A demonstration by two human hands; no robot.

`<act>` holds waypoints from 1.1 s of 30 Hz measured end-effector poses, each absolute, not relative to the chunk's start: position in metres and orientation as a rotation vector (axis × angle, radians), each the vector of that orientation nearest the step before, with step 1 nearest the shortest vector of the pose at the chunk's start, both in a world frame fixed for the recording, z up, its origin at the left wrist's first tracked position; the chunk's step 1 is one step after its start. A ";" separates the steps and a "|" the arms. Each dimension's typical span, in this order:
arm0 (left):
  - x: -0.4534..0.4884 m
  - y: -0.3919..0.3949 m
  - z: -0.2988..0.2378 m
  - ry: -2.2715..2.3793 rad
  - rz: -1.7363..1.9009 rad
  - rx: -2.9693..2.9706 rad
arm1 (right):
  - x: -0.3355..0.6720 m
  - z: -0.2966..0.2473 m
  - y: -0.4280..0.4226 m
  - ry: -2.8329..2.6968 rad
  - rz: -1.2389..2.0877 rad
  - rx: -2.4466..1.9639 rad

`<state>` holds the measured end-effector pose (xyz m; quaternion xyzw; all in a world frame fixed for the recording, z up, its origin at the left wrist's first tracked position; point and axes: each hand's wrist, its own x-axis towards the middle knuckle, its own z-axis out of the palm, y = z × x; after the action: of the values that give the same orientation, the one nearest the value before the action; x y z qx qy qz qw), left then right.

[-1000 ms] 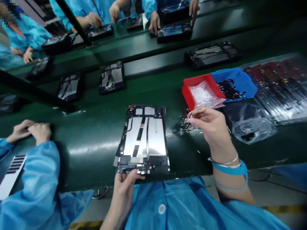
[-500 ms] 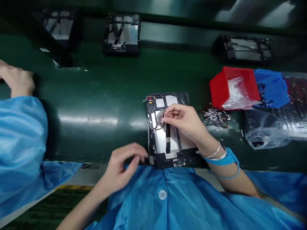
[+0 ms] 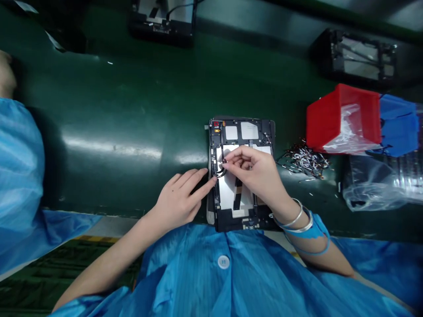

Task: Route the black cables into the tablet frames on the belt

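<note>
An opened tablet chassis (image 3: 246, 132) with silver plates and black flex strips lies on the green belt (image 3: 132, 110) in front of me. My right hand (image 3: 257, 174) rests over its middle, thumb and forefinger pinched on a thin black cable (image 3: 220, 173) near the chassis's left rail. My left hand (image 3: 180, 200) lies flat on the belt beside it, fingers stretched out, the forefinger tip touching the left rail by the cable. Bracelets and a blue wrist strap sit on my right wrist.
A red bin (image 3: 343, 116) with a clear bag and a blue bin (image 3: 398, 125) stand at the right, with a heap of small cable parts (image 3: 306, 158) before them and a plastic bag (image 3: 373, 185). More chassis (image 3: 360, 57) lie farther up the belt. Another person's blue sleeve (image 3: 18, 176) is at left.
My right hand came from the small parts heap to the chassis with the cable. My left hand let go of the bottom edge and reached to the left rail. The view tilted down.
</note>
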<state>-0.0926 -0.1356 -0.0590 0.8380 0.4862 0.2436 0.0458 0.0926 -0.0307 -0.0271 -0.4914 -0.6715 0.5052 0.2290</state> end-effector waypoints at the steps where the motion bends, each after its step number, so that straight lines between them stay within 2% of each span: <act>1: -0.092 -0.135 -0.059 1.491 0.743 2.558 | 0.093 -0.026 -0.031 -1.854 1.383 -1.352; 15: -0.091 -0.133 -0.059 1.462 0.813 2.532 | 0.093 -0.019 -0.027 -1.990 1.366 -1.355; 28: -0.080 -0.127 -0.048 1.582 0.662 2.593 | 0.096 -0.012 -0.020 -2.063 1.277 -1.408; 31: -0.080 -0.128 -0.051 1.561 0.684 2.609 | 0.106 -0.009 -0.018 -2.049 1.124 -1.399; 33: -0.082 -0.128 -0.052 1.550 0.700 2.610 | 0.121 -0.004 -0.012 -1.998 0.838 -1.454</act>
<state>-0.0815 -0.1281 -0.0521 0.8378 0.4974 0.2247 0.0131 0.1209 -0.0124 -0.0040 -0.5378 -0.7387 0.3098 0.2630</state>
